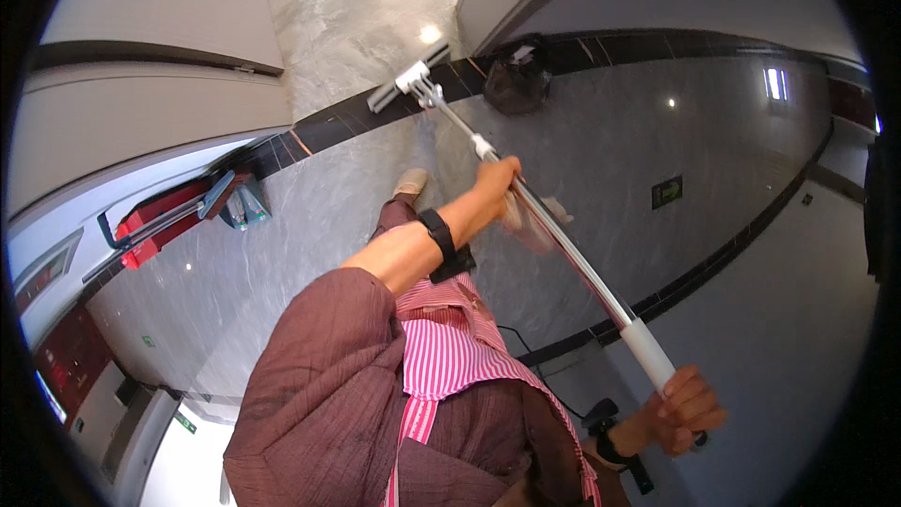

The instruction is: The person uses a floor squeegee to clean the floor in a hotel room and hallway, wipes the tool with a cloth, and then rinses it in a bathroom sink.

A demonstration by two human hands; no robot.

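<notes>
I hold a flat mop with a metal pole [574,246] in both hands. My left hand [498,183] grips the pole partway along, below a white collar [483,146]. At the far end, my right hand [686,412] is closed around the white handle sleeve [649,352]. The narrow mop head [410,77] is at the doorway, over the dark threshold strip [331,128] and the pale floor [338,7] beyond it. A blurred, pale, see-through thing [531,222] shows beside the pole under my left hand; I cannot tell whether I hold it.
A dark plastic bag [517,81] stands against the wall right of the doorway. To the left, a blue dustpan [243,204] with bottles in it lies by a red box [165,222]. Grey floor tiles bear a green exit sign [666,192]. An open door [155,98] borders the doorway.
</notes>
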